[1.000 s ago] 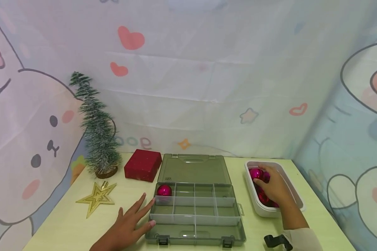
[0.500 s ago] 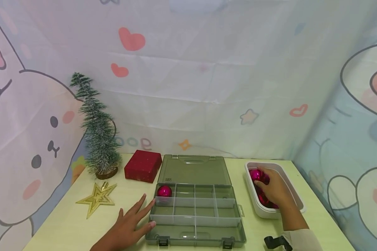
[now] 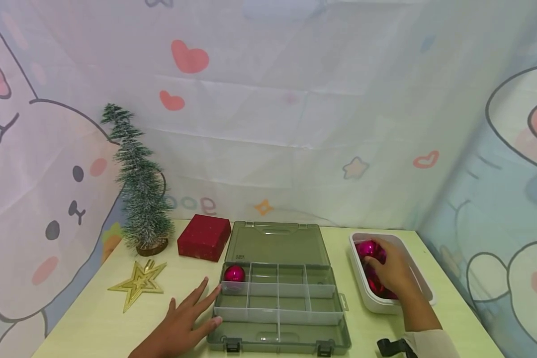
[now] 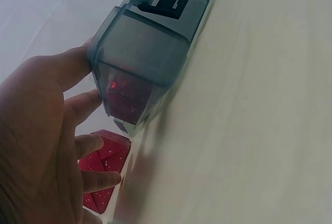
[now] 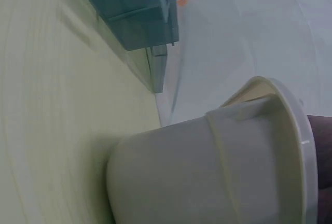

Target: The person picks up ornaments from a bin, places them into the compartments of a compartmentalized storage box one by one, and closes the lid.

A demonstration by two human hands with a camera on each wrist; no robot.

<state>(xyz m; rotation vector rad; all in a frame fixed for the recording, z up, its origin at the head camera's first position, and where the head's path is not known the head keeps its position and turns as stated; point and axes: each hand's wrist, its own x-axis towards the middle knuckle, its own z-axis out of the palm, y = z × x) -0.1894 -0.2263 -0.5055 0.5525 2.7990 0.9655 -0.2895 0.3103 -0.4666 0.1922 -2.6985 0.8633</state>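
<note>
My left hand [image 3: 179, 323] rests with spread fingers against the left side of a green-tinted organizer box [image 3: 264, 343]. In the left wrist view the thumb and a finger touch that box's wall. The box lies with its lid [image 3: 277, 243] folded back. A shiny magenta Christmas bauble [image 3: 234, 274] sits in its back left compartment. On the right, my right hand [image 3: 391, 271] reaches into a white tub [image 3: 380, 307], thumb and fingers around a magenta bauble [image 3: 367, 248]. Red baubles [image 3: 376, 286] lie under the hand, partly hidden. In the right wrist view the tub wall covers most of the hand.
A small frosted Christmas tree [image 3: 143, 199] stands at the back left, with a dark red box [image 3: 204, 237] beside it. In front of the tree a gold star ornament [image 3: 139, 283] lies on the pale table [image 3: 94, 323]. A printed cloth hangs behind.
My right hand has shifted slightly within the tub, and the magenta bauble at its fingers has moved a little to the right. My left hand stays in place.
</note>
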